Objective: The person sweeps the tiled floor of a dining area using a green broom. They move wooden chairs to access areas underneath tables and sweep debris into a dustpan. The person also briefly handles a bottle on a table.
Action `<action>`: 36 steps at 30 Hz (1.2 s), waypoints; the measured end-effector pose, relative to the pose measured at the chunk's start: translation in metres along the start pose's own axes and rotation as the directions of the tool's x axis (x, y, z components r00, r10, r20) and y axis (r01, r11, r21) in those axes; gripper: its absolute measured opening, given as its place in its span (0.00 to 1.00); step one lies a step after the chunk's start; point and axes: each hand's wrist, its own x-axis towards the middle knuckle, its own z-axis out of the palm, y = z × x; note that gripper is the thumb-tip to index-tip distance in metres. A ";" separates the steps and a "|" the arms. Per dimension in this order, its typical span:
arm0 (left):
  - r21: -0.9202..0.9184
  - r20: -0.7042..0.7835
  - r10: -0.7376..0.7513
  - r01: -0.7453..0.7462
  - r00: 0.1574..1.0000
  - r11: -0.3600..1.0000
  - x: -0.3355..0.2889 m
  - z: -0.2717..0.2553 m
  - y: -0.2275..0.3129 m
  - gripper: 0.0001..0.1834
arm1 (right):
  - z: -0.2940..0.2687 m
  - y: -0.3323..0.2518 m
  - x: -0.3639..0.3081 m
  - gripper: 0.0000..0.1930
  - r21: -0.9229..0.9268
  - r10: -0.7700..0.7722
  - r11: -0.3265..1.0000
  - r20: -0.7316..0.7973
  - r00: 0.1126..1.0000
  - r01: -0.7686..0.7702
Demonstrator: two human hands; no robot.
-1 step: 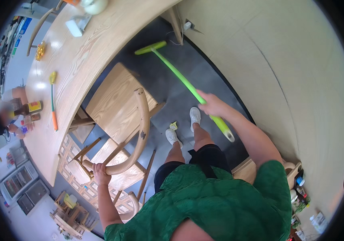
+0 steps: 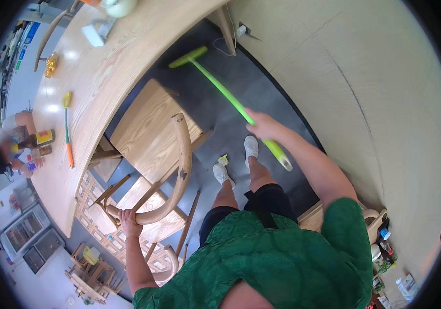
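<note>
My right hand (image 2: pixel 265 125) is closed around the handle of a green long-handled mop (image 2: pixel 220 87). Its narrow T-shaped head points away from me near the dark floor beyond the chair; whether it touches the floor I cannot tell. On the left, my left hand (image 2: pixel 129 223) grips the curved top rail of a wooden chair (image 2: pixel 183 170), whose seat extends toward the table. A crumpled yellow-green scrap (image 2: pixel 223 160) lies on the floor beside my left shoe (image 2: pixel 221 174).
A long wooden table (image 2: pixel 122 56) runs along the left, carrying an orange-handled brush (image 2: pixel 69 134), a bottle (image 2: pixel 44 137) and a white stand (image 2: pixel 96 33). A beige wall (image 2: pixel 375 77) borders the right. A table leg (image 2: pixel 225 33) and white cable stand ahead. Someone (image 2: pixel 12 149) is at the table's far side.
My right hand and the mop have shifted slightly to the left and away from me. My left hand keeps its grip on the chair, which has not moved.
</note>
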 end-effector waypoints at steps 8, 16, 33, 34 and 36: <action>0.046 0.097 -0.039 0.034 0.995 0.998 0.016 -0.011 0.009 0.14 | 0.027 0.077 0.039 0.26 -0.454 0.232 0.871 0.040 0.972 -0.189; 0.020 0.085 -0.061 0.059 0.995 0.998 0.009 -0.007 0.000 0.18 | -0.046 0.068 -0.162 0.37 -0.685 0.591 0.644 0.164 0.790 -0.341; 0.056 0.087 -0.040 0.036 0.995 0.998 0.014 -0.008 0.007 0.19 | -0.061 -0.005 0.145 0.28 -0.386 0.086 0.913 -0.136 0.987 -0.133; 0.057 0.063 -0.038 0.034 0.997 0.998 0.016 -0.008 0.008 0.19 | -0.059 -0.006 0.168 0.28 -0.425 0.094 0.894 -0.124 0.988 -0.139; 0.058 0.015 -0.005 0.005 1.000 0.998 0.018 -0.007 0.010 0.19 | -0.055 -0.001 0.204 0.27 -0.288 0.132 0.940 -0.193 0.972 -0.184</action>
